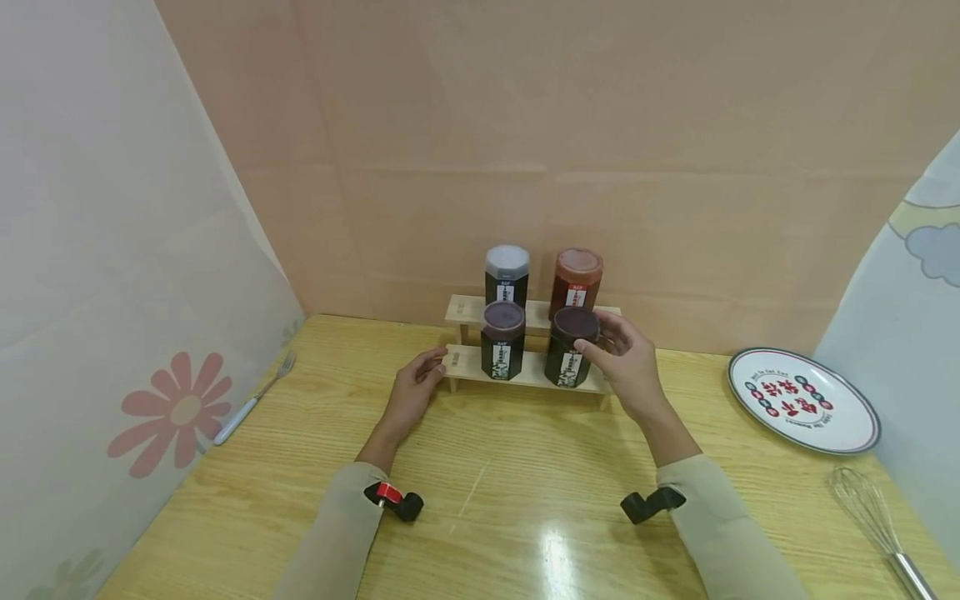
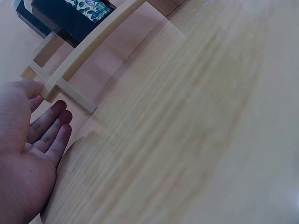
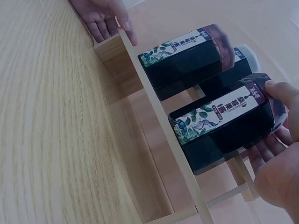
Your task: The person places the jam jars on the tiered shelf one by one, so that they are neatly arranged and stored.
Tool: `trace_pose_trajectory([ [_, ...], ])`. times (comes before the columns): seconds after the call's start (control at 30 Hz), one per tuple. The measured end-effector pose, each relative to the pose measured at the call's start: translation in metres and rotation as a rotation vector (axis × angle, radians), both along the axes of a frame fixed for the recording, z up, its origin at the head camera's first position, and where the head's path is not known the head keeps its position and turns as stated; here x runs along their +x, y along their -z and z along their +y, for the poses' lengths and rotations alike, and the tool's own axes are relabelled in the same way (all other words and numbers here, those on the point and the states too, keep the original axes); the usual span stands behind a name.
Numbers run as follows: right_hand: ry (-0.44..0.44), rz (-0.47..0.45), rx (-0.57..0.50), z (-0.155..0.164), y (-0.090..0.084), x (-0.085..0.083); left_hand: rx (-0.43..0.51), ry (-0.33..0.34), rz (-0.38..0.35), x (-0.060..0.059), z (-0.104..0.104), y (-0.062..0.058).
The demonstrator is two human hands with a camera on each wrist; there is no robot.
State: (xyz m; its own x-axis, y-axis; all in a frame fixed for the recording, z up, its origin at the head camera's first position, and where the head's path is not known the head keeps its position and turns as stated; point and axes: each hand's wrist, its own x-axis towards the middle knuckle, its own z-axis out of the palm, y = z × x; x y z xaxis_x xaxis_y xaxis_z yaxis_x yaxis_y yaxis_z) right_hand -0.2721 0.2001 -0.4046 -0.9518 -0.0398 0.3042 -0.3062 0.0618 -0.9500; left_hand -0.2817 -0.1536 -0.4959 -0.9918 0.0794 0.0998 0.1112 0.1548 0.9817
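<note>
Two-tier wooden rack (image 1: 534, 368) stands against the back cloth. On its lower tier are a dark faceted jar with a purple lid (image 1: 501, 357) at left and a similar dark jar (image 1: 567, 358) at right. My right hand (image 1: 636, 371) grips that right jar near its lid, thumb in front and fingers behind; its base is at the board in the right wrist view. At the rack's left end, my left hand (image 1: 415, 385) touches the board's end with thumb and fingertips, its other fingers relaxed below. A white-lidded jar (image 1: 506, 279) and a red jar (image 1: 575, 287) occupy the upper tier.
On the right lies a white plate (image 1: 832, 383) with red characters, and nearer me a whisk (image 1: 873, 521). A fork (image 1: 255, 400) with a pale handle lies at the left. Cloth screens border the wooden table (image 1: 480, 533) at the back and sides.
</note>
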Motion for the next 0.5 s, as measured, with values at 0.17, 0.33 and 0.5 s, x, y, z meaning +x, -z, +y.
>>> trace_pose_trajectory([
  [0.17,0.003,-0.006,0.003,-0.0002,-0.0004,-0.0012,-0.004,0.001,-0.002,-0.0001,0.0007,-0.0011],
  [0.33,0.012,-0.009,0.011,-0.001,-0.0004,-0.001,-0.004,0.0,0.004,0.0002,0.0015,-0.0014],
  [0.5,0.021,-0.038,0.041,-0.0011,-0.0006,0.0028,-0.011,-0.009,0.004,0.002,-0.0001,-0.001],
])
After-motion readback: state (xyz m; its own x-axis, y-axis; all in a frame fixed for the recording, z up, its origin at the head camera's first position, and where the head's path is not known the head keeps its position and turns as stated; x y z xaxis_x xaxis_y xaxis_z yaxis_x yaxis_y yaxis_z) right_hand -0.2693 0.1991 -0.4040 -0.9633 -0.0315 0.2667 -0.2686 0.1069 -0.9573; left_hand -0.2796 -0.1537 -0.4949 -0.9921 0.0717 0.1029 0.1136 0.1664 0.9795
